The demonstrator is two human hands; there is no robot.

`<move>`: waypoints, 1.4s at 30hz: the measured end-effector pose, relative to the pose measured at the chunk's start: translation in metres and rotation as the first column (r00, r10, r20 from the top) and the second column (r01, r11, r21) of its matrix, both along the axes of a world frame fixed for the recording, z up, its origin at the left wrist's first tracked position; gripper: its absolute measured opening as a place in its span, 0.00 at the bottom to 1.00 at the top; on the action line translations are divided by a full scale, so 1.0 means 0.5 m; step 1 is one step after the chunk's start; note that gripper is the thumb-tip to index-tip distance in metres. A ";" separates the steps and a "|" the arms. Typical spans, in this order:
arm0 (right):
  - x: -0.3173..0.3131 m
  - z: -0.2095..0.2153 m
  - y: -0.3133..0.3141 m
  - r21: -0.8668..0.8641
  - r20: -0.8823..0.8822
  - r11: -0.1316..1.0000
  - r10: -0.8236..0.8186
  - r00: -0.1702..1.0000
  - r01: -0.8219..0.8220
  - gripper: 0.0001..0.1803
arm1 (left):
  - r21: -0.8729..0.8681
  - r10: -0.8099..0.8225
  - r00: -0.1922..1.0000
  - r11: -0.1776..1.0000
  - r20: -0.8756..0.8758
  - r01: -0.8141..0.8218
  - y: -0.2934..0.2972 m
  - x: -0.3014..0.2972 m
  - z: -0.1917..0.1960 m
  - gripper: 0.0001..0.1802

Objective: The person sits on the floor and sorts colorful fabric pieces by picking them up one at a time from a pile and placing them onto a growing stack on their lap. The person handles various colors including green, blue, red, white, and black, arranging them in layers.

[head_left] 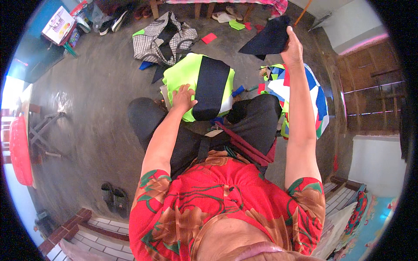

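My left hand lies with fingers spread on a neon-yellow stack of cloth in front of my crossed legs. A wide black strip of cloth lies across the top of that stack. Off to the far right, my right arm is stretched out. There my right hand grips a black piece of fabric by its right edge, thumb on top, and the piece hangs over the floor. Nearer on the right sits a heap of multicoloured cloth scraps.
A checked bag-like cloth item lies crumpled beyond the stack. Red and lime scraps dot the floor. Shoes stand at the far left, dark sandals at the near left. A red plastic basin is at the left edge.
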State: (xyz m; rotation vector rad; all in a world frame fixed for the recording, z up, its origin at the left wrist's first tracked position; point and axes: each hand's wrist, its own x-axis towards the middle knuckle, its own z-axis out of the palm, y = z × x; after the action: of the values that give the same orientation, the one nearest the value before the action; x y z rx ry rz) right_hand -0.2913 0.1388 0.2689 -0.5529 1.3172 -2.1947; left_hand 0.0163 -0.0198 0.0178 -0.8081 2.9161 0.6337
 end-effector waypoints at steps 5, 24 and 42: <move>0.042 -0.089 -0.019 0.557 -0.555 0.830 0.387 0.736 -0.017 0.25 | 0.004 0.007 1.000 1.000 -0.002 -0.007 -0.002 0.000 -0.004 0.21; 0.314 -0.433 0.092 0.869 -0.493 0.493 0.858 0.144 0.037 0.23 | 0.017 -0.010 1.000 1.000 0.011 0.009 -0.001 -0.002 0.008 0.21; 0.350 -0.442 0.064 0.954 -0.294 0.301 0.943 0.155 -0.019 0.16 | 0.000 -0.023 1.000 1.000 -0.020 0.023 -0.005 0.003 -0.012 0.22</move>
State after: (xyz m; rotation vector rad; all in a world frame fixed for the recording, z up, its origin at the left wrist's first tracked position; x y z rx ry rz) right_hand -0.1164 0.1710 0.0479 -1.6383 1.8834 -0.2015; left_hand 0.0179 -0.0223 0.0115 -0.7707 2.9384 0.6446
